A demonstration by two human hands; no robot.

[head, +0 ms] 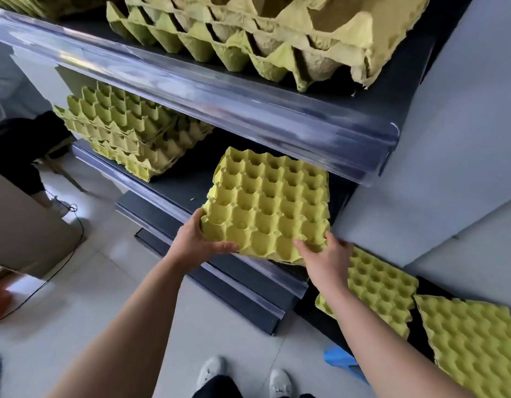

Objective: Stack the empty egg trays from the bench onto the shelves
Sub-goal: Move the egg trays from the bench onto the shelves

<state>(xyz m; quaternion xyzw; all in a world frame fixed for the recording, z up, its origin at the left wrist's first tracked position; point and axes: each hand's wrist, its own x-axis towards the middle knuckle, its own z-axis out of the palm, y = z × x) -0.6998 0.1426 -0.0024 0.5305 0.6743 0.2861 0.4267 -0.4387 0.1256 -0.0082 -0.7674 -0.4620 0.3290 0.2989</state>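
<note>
"Yellow-green paper tray, where is it?"

"The egg tray (268, 202) is held cups up over the right end of the middle shelf (174, 193). Its near edge sticks out past the shelf's front. Nobody can tell if it touches the shelf."

"Who holds it?"

"The left hand (197, 242) has its grip clamped on the near left corner, thumb on top. The right hand (326, 259) has its grip clamped on the near right corner, fingers on top."

"What is around it?"

"A stack of trays (128, 133) sits to the left on the same shelf, well apart, with bare dark shelf between. The thick front edge of the upper shelf (220, 101) hangs close over the tray's far side, and a top stack (263, 33) sits up there. A grey wall (420, 182) is just beside the tray's right edge. Low on the right, a loose tray (377, 285) and a second loose tray (472, 337) lie on the dark table (311, 311). A black cable (76, 225) runs over the floor (105, 282) on the left."
</note>
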